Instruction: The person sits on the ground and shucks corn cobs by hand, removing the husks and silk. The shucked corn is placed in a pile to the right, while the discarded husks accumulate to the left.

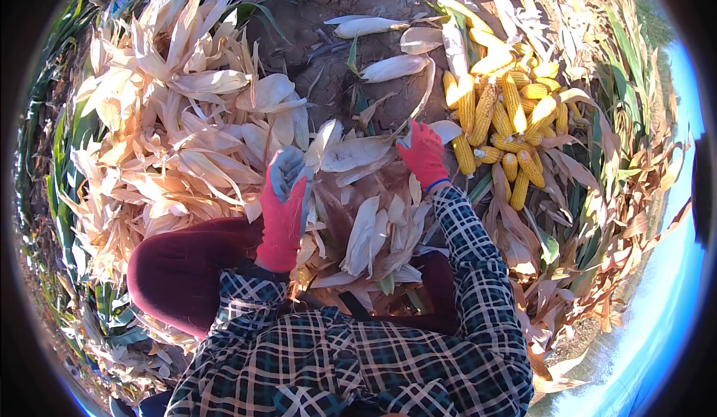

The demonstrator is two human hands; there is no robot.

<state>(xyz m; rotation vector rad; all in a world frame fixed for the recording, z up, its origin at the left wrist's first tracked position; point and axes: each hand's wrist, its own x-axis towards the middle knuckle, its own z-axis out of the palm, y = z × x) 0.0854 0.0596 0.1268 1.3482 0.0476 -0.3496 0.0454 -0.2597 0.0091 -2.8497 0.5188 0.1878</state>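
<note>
My left hand (284, 207), in a red knit glove with a grey coated palm, is raised above my left knee. Its palm faces up, the fingers are loosely curled and the thumb stands apart, with nothing visible in it. My right hand (424, 152), in a matching glove, reaches out over the husks. Its fingertips are at a dry stem and a pale corn husk (358, 154); whether they grip it is hidden. Loose dry husks (364, 235) lie between my knees. Just right of my right hand is a heap of husked yellow corn cobs (512, 100).
A large pile of dry husks (168, 114) rises on the left. Ears still in their husks (395, 68) lie on bare soil (330, 2) ahead. Dry stalks and leaves (610, 215) border the right side. My left knee (179, 274) is bent beside the pile.
</note>
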